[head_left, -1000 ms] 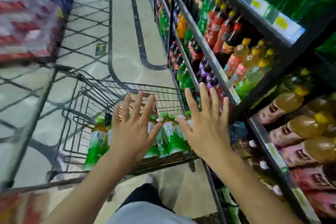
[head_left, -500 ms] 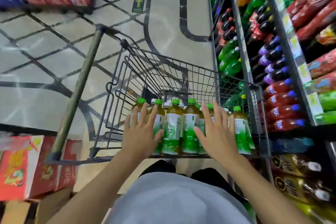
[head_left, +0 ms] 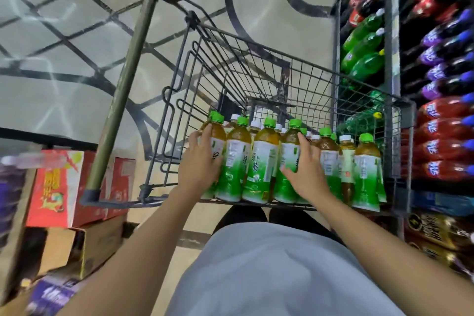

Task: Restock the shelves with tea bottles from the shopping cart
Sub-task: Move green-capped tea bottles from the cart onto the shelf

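Head view looks down into a wire shopping cart [head_left: 256, 77] standing in a shop aisle, its near end packed with upright tea bottles [head_left: 261, 161] that have green or white caps and green-and-white labels. Both arms reach forward over a grey shirt [head_left: 269, 272]. At the left end of the front row, the left hand [head_left: 198, 164] has its fingers against the side of the leftmost bottle [head_left: 218, 143], touching it near the shoulder; whether the thumb closes round the far side is hidden. Further along the row, the right hand [head_left: 304, 174] lies over the front of another bottle [head_left: 289, 161], fingers spread and nearly straight, fingertips up near its shoulder, gripping nothing that can be seen. Just right of the cart stand the shelves [head_left: 391, 33], holding dark bottles with red caps, green bottles, purple-labelled bottles and red-labelled bottles with blue caps. Left of the cart, on the floor [head_left: 64, 59], red cartons [head_left: 59, 187] sit on brown cardboard boxes [head_left: 84, 246].
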Available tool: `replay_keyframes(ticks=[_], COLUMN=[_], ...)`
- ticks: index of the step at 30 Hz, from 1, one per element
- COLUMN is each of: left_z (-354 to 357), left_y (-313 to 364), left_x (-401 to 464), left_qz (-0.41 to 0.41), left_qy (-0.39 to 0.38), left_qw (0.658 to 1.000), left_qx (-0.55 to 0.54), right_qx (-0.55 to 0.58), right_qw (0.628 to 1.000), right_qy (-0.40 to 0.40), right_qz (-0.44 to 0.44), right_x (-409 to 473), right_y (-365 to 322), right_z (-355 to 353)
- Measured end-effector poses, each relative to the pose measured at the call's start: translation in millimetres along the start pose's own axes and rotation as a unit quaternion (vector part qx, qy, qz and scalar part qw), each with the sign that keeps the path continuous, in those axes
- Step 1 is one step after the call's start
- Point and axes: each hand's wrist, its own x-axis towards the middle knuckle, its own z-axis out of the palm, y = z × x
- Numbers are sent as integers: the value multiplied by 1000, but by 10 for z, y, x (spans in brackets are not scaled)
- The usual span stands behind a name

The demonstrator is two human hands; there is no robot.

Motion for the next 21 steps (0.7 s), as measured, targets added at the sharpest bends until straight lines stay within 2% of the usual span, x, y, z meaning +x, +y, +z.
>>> replay_keyframes(ticks=[5,9,13,17,21], left_z=[-29,-24,17,-3,-167], left_y=[-125,-113,-64,-47,-6], left_x=[84,60,12,-10,6], left_qz=[-30,-39,-60,-84,-66], left_qy=[-16,1,13,26,37], left_qw=[992,983,940,929,929], left_qx=[-120,-178,-334,-361,-363], right_qx=[136,163,189,212,249], right_qw=[988,982,975,971,962], right_qy=[39,49,69,64,71], right_qz=[55,82,98,89,87], right_x=[24,65,76,45,-43], right_y=[-16,-55,-116,-71,16], right_z=[116,142,174,117,18])
